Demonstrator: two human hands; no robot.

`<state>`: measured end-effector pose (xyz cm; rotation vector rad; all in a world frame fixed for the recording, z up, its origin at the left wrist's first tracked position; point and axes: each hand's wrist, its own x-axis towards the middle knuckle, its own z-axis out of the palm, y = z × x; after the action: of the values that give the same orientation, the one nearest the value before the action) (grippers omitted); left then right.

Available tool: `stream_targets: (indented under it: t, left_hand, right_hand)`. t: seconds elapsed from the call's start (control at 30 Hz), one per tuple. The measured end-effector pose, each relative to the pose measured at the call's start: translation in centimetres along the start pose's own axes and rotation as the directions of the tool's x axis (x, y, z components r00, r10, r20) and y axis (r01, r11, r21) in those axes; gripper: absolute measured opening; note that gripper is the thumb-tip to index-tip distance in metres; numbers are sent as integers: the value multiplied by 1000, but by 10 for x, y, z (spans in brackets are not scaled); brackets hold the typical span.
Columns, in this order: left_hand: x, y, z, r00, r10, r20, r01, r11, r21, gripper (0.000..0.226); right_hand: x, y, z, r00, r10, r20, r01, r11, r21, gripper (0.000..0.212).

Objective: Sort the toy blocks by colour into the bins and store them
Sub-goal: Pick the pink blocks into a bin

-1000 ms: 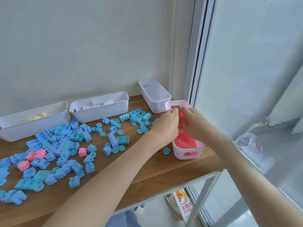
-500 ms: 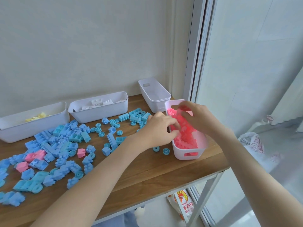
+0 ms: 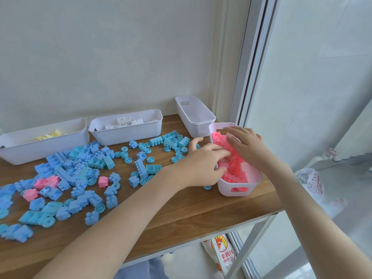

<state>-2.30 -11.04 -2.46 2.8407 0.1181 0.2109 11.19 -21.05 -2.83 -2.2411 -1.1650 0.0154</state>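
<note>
Atop pink bin (image 3: 227, 187), L hand (image 3: 201, 164) + R hand (image 3: 247, 147) press blocks (image 3: 238, 171).

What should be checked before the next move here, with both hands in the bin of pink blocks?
1. All pink blocks binned: not ok; stray pink toy blocks lie among loose blue toy blocks on the wooden table.
2. Empty white plastic bin free for blue: ok.
3. White plastic bin holding pink blocks fully on the table: ok.
4. Right hand free, flat on the pink pile: ok.
5. Left hand free: cannot tell; it reaches into the pile.
</note>
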Motion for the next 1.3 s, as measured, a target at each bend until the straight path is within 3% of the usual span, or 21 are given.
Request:
stream_targets:
  t: [0.1, 0.17, 0.23, 0.33, 0.43, 0.53, 0.63, 0.77, 0.83, 1.0, 1.1, 1.2, 1.3]
  left_hand:
    - [0, -5, 2, 997, 5, -83, -17, 989, -148, 23]
    - [3, -7, 5, 986, -45, -159, 14, 982, -188, 20]
    - [7, -7, 7, 971, -123, -207, 85, 979, -184, 33]
    - [11, -10, 7, 967, -240, -84, 227, 965, -133, 59]
    - [12, -13, 9, 962, -270, 48, 273, 960, -66, 61]
    - [10, -17, 11, 957, -282, 61, 287, 954, -90, 56]
    - [8, -20, 8, 957, -289, 20, 289, 951, -112, 50]
    - [10, -17, 9, 950, -261, -169, 237, 960, -149, 29]
    - [11, -14, 9, 940, -250, -234, 217, 963, -158, 23]
    - [14, -6, 7, 921, -257, -294, 175, 945, -278, 22]
    - [14, -3, 8, 961, -231, -150, 183, 943, -276, 38]
    - [14, -3, 9, 969, -224, 109, 240, 955, -173, 61]
    - [17, -7, 9, 968, -197, 152, 230, 943, -240, 68]
  right_hand:
    - [-15, -6, -10, 998, -55, 44, 46, 980, 192, 38]
    - [-20, -5, -11, 997, -47, 66, 42, 997, 70, 37]
    - [-18, 1, -6, 996, -47, 82, 57, 990, -127, 33]
    - [-15, 2, -3, 991, 13, 133, 14, 979, -202, 33]
    - [-13, 3, -2, 995, -19, 103, 39, 981, -188, 26]
    - [-16, 7, -1, 999, -54, 6, 54, 995, -80, 23]
    - [-20, 10, -3, 999, -47, 5, 47, 999, 3, 21]
    - [-26, 4, -1, 984, -26, 177, 46, 993, -109, 36]
    - [-26, 3, 1, 987, -30, 157, 52, 990, -135, 39]
    - [-25, 5, 2, 998, -66, 1, 65, 994, -93, 25]
    - [-29, 6, -4, 998, -2, -61, 1, 1000, -13, 28]
    - [-36, 8, -10, 997, 16, 78, -11, 997, -70, 41]
    - [-40, 10, -5, 996, 55, 68, -49, 995, -91, 23]
